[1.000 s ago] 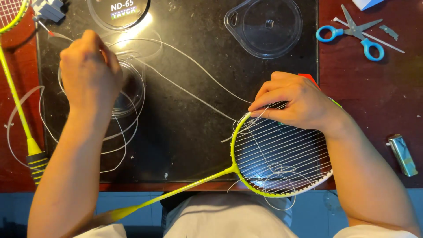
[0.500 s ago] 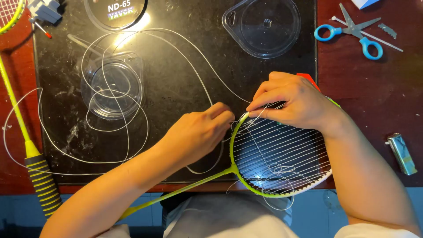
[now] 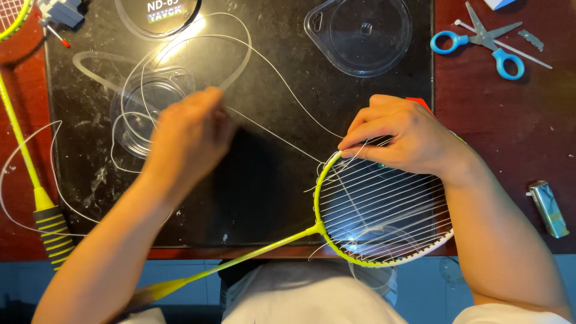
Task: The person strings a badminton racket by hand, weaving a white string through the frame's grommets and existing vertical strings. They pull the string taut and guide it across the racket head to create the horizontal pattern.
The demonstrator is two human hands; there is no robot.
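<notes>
A yellow-green badminton racket (image 3: 384, 213) lies across the table's near edge, its head partly strung with white string. My right hand (image 3: 403, 138) rests on the far rim of the racket head, fingers pinching the strings there. My left hand (image 3: 189, 135), blurred, is up over the black mat and grips the clear loose string (image 3: 282, 141), which runs taut from it to the frame under my right hand. More of that string loops in coils (image 3: 180, 60) over the mat.
A black mat (image 3: 264, 198) covers the red-brown table. On it lie a clear round plastic case (image 3: 363, 33), a clear spool tray (image 3: 147, 102) and a round lid (image 3: 159, 15). Blue scissors (image 3: 480, 45) and a lighter (image 3: 549, 209) lie at the right. A second yellow racket (image 3: 30, 174) is at the left.
My left hand went from the far left to the racket frame, then pulled back left and away, drawing the string taut. My right hand stayed on the frame.
</notes>
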